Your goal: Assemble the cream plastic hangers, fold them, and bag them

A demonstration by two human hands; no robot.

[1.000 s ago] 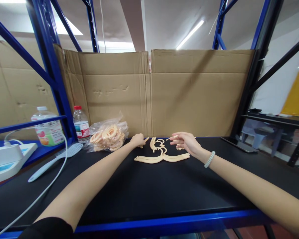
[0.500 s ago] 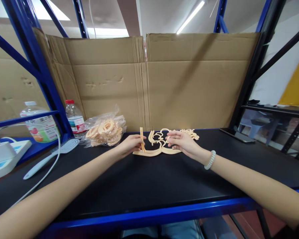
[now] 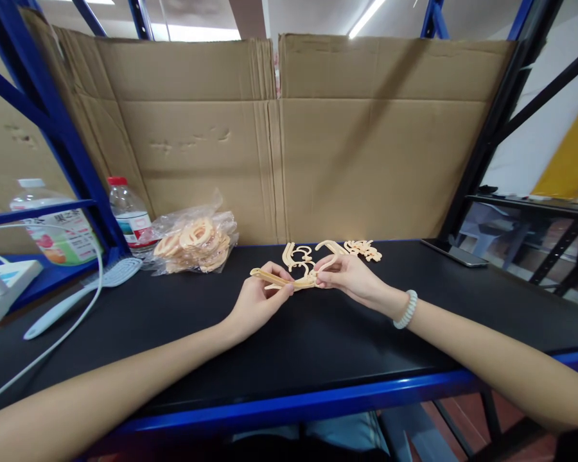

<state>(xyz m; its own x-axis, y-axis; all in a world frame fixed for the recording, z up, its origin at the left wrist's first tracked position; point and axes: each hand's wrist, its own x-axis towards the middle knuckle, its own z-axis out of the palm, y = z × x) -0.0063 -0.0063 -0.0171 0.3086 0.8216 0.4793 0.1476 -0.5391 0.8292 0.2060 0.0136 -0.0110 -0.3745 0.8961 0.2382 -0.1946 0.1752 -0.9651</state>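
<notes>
My left hand (image 3: 257, 298) grips a long, slim beige strip (image 3: 264, 276) between thumb and fingers, slanted low over the black tabletop. Close by on the right, the fingertips of my right hand (image 3: 354, 280) are pinched on a small beige piece (image 3: 316, 276), mostly hidden by the fingers. The two hands nearly meet, and beige parts overlap between them, so I cannot tell whether they touch. Just behind lie thin curved beige pieces (image 3: 298, 253) and a bundle of bent strips (image 3: 336, 246). Farther right is a pile of small beige pieces (image 3: 363, 249).
A clear bag of beige rings (image 3: 197, 240) lies at the back left beside a red-capped bottle (image 3: 133, 221). A pale slotted spatula (image 3: 120, 273), a white cable (image 3: 52, 362) and a power strip (image 3: 26, 282) are left. A flat dark device (image 3: 455, 253) lies right. Cardboard (image 3: 356, 147) stands behind.
The strip in my left hand has tipped from upright to nearly level. My hands have come closer together over the beige parts, and the view has tilted downward.
</notes>
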